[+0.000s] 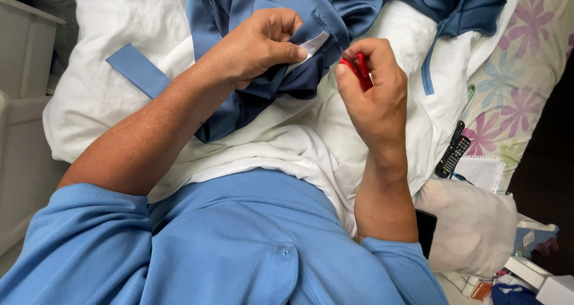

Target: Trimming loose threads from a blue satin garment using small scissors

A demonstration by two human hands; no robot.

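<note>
My left hand (254,45) pinches a fold of a shiny dark blue garment (287,18), with the thumb pressed on a small white label (315,43) sewn into it. My right hand (373,90) grips a small red tool (361,71), probably snips or a seam ripper, whose tip is hidden between the fingers. The tool sits just right of the label, close to the fabric edge. The garment lies over a white pillow (119,60) on my lap.
A loose blue fabric strip (137,69) lies on the pillow's left. A black remote control (452,149) and a notepad (483,172) rest on a flowered bedsheet (526,72) at right. A white cloth bundle (472,221) and small boxes sit lower right. White furniture (24,48) stands left.
</note>
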